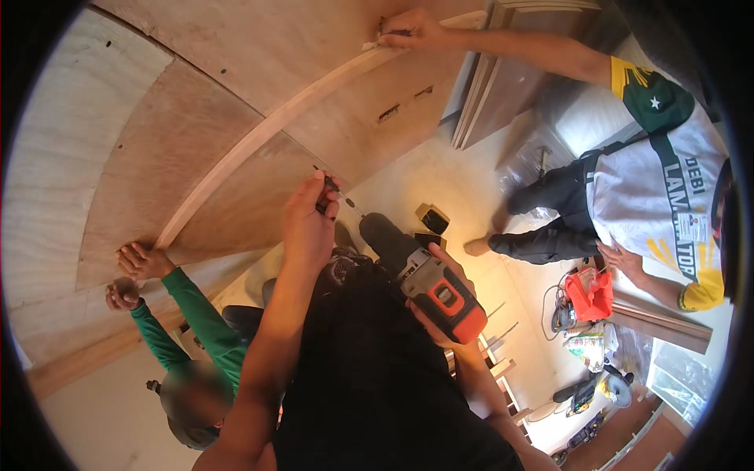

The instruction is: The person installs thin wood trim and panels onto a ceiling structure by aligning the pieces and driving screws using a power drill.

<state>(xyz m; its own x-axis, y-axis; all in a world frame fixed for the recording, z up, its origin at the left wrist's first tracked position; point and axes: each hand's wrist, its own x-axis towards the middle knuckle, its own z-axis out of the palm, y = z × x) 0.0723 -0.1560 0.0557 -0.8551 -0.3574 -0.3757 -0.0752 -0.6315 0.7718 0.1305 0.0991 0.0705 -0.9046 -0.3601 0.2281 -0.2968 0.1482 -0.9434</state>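
Observation:
My right hand (441,294) is wrapped round a cordless drill (416,271), black and grey with an orange-red battery end. A thin bit (353,207) sticks out of its front toward my left hand (309,224). The left fingers are closed in a pinch on a slim dark pointed piece, perhaps a screw or bit (331,185); its exact kind is hard to make out. Above both hands a long curved wooden strip (259,129) runs along a plywood panel (196,141). My hands are apart from the strip.
A co-worker's hands in green sleeves (141,263) are at the strip's left end. Another person's hand (412,31) is at its upper right end. Boards (487,86), a red bag (589,294) and power tools (581,398) stand or lie to the right.

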